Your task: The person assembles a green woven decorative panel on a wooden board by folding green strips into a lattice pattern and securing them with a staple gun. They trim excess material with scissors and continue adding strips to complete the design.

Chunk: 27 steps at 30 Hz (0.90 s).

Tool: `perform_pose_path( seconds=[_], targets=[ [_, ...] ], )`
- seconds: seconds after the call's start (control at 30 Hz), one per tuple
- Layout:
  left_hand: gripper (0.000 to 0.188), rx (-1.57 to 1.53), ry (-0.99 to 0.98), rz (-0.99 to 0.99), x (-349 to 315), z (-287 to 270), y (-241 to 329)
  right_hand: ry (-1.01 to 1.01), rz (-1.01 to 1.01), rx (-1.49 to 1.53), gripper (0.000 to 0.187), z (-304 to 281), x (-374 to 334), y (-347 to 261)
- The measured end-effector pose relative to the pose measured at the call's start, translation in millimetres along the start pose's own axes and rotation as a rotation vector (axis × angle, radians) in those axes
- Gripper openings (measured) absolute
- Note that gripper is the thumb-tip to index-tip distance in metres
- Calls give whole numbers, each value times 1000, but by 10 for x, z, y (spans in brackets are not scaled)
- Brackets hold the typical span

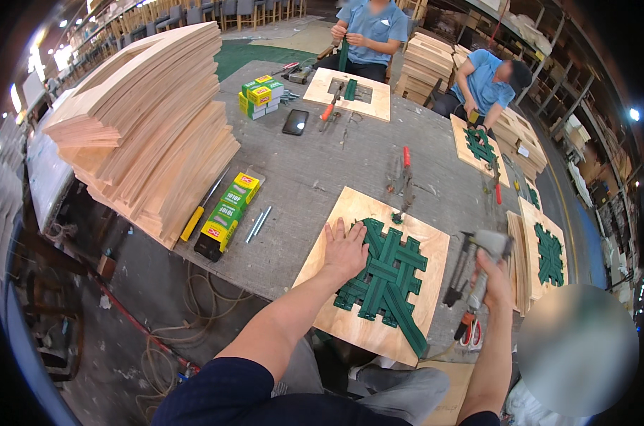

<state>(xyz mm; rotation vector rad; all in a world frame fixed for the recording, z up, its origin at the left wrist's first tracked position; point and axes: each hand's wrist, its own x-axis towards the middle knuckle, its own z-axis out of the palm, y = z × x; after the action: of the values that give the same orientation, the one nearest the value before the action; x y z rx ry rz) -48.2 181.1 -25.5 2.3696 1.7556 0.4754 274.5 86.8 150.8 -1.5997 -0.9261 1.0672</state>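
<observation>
My left hand [346,253] lies flat, fingers spread, on a plywood board [432,240] and the edge of its green webbing. The green webbing straps [387,264] are woven crosswise over the middle of the board. One diagonal strap [405,319] runs out to the board's near right corner. Right of the board, my right hand [497,280] grips a grey staple gun [493,243], held above the table and slightly blurred. Red-handled scissors [472,335] lie just below it, partly hidden. Beyond the board's far edge rests a red-handled tool [407,170], its exact kind unclear.
Stacked plywood frames [148,121] rise at the left. Beside them lie a yellow-handled screwdriver [192,223], a green-yellow staple box [231,209] and staple strips [259,224]. A phone [295,122] and small boxes [260,96] sit farther back. Two people in blue shirts [383,27] work across the table.
</observation>
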Motion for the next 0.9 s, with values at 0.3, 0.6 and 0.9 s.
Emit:
perform_pose_path(
  seconds=[0.3, 0.6, 0.9],
  targets=[
    [58, -6, 3, 10, 18, -7, -11, -444, 141, -386, 32, 1862, 803, -61],
    [57, -57, 16, 10, 16, 8, -59, -444, 184, -417, 31, 2200, 1033, 127],
    [57, -66, 17, 20, 23, -9, -62, -418, 149, -430, 30, 2244, 1037, 212]
  ],
)
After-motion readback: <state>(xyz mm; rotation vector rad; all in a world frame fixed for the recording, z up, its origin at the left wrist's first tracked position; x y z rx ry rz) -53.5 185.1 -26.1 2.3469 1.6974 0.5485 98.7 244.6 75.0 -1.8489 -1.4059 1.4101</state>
